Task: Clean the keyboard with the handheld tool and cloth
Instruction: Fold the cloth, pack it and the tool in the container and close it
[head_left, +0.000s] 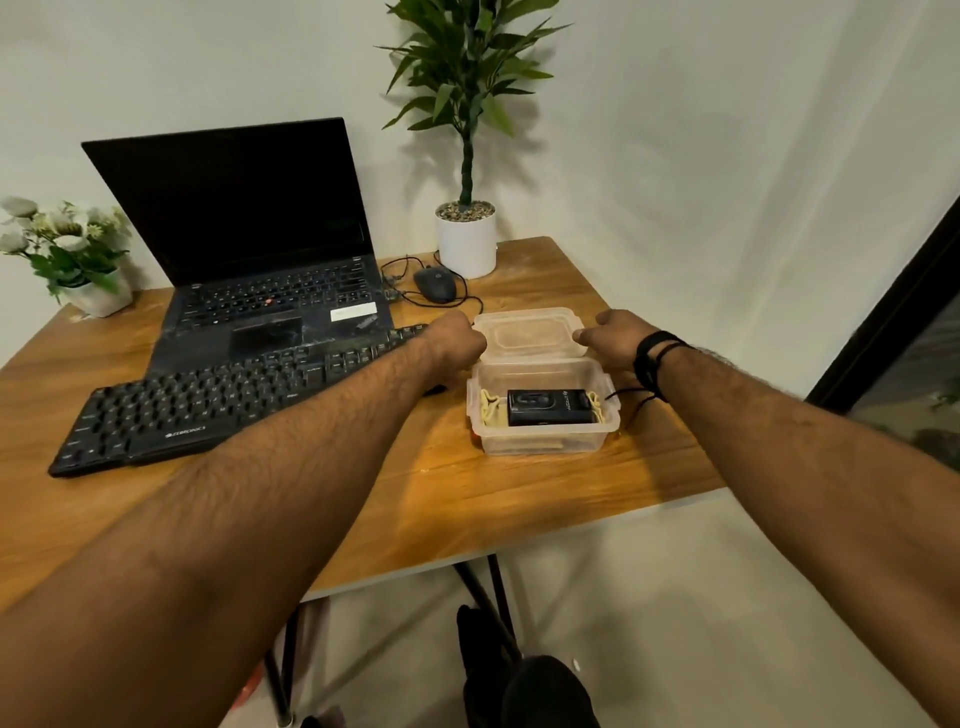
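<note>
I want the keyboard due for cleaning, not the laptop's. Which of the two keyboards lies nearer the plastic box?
The separate black keyboard, lying in front of the laptop; its right end reaches towards the plastic box.

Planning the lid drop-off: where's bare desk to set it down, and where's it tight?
Free: desk's near edge, in front of the clear box and keyboard; also the far right corner between box lid and white plant pot. Crowded: left half with laptop, and around the mouse with its cables.

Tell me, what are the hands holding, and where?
Both hands hold the clear lid: left hand at its left edge, right hand at its right edge, behind the open box.
</note>
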